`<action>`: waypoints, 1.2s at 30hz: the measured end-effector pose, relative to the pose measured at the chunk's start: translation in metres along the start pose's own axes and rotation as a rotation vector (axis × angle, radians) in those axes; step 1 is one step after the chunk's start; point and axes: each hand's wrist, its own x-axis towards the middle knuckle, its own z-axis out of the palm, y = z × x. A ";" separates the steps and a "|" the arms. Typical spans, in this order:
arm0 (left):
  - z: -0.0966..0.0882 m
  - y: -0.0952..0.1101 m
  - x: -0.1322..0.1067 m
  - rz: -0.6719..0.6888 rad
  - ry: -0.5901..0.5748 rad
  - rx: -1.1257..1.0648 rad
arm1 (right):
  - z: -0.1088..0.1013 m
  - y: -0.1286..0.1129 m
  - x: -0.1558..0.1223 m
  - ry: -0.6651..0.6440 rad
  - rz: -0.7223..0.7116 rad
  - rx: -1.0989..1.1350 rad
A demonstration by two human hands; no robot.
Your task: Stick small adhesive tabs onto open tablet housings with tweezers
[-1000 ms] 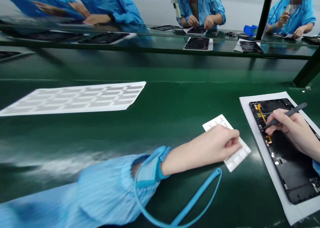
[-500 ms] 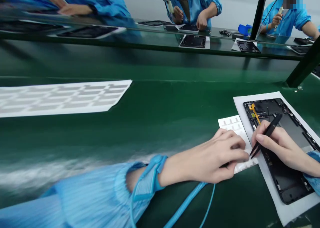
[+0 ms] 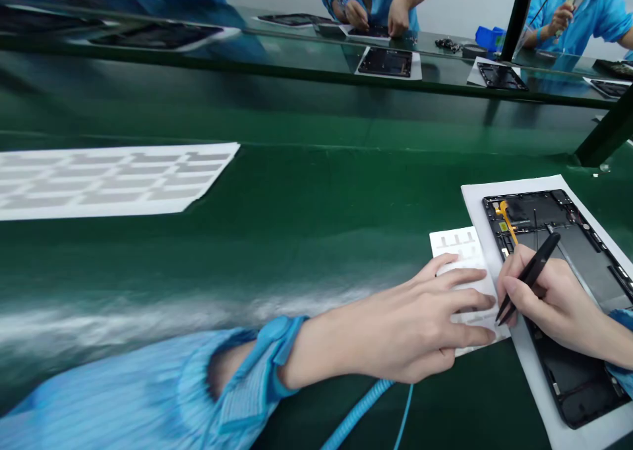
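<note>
My left hand (image 3: 430, 318) lies palm down over a small white sticker sheet (image 3: 457, 240), fingers stretched out and apart, pressing on it. Black tweezers (image 3: 534, 269) sit in the grip of my right hand (image 3: 556, 298), their tips pointing down at the sheet's right edge close to my left fingertips. Beneath my right hand is an opened tablet housing (image 3: 593, 265), black inside with an orange flex cable (image 3: 506, 219). It rests on a white paper sheet (image 3: 475, 193), and the sticker sheet borders that paper.
A larger sheet with grey adhesive pieces (image 3: 123, 180) lies at left on the green mat. Behind it runs a raised shelf (image 3: 297, 81) carrying tablet housings (image 3: 386, 62). A dark post (image 3: 606, 130) stands at right. Co-workers in blue sit beyond. A blue coiled cord (image 3: 359, 414) trails below my left wrist.
My left hand's fingers have gone from curled to stretched out flat over the sticker sheet. My right hand keeps the tweezers, which have shifted slightly. The camera view has tilted a little downward.
</note>
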 end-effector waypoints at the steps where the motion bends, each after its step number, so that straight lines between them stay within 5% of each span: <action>1: -0.001 0.000 0.000 -0.003 -0.004 0.000 | 0.000 0.000 0.000 -0.004 -0.009 -0.007; 30: -0.002 0.001 -0.002 0.051 0.029 0.065 | -0.002 -0.008 0.004 -0.108 0.045 -0.073; 36: -0.003 -0.004 -0.005 0.085 0.028 -0.007 | -0.015 -0.035 -0.009 -0.036 0.213 0.294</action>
